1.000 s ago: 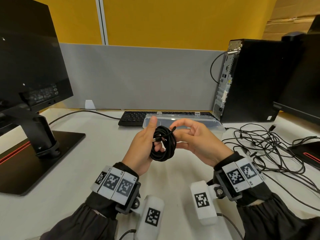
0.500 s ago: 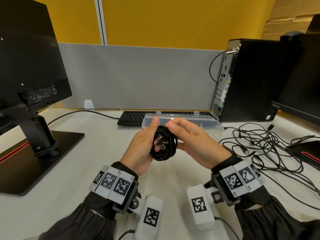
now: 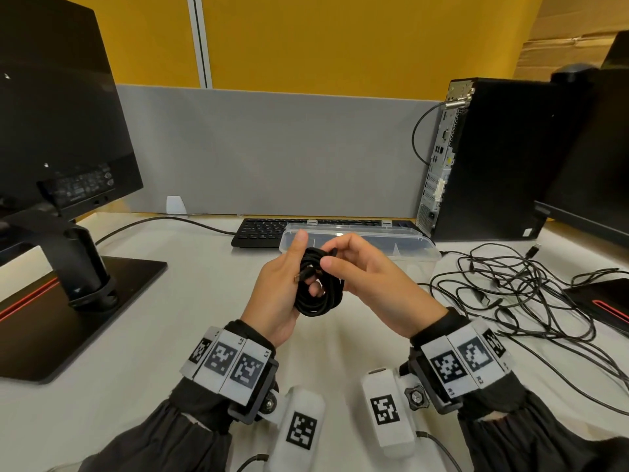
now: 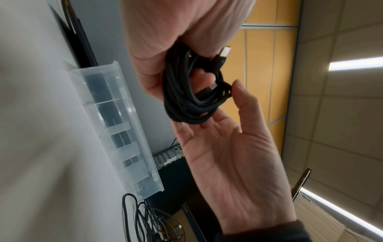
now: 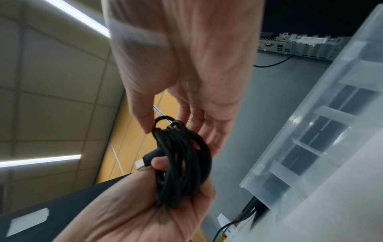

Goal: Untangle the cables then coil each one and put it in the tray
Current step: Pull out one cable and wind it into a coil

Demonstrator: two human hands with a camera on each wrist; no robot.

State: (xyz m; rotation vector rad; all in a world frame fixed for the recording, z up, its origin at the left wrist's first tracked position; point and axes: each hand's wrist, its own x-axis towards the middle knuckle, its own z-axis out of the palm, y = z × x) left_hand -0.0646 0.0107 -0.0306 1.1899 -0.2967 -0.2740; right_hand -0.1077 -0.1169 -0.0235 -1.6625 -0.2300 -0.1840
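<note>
A black cable wound into a small coil hangs in front of me above the desk. My left hand grips it, fingers through the loops and thumb up along its side; a metal plug pokes out by a fingertip. My right hand pinches the coil's top between thumb and fingers. The wrist views show the coil between both hands. The clear plastic tray lies just beyond the hands. A tangle of thin black cables sprawls on the desk to the right.
A monitor on a black stand fills the left. A keyboard sits behind the tray against the grey partition. A black PC tower stands at the back right, with a second monitor base at the far right.
The cable end that stuck up between my right fingers now lies in against the coil. My right fingers have shifted over the coil's top. The left hand's grip is the same.
</note>
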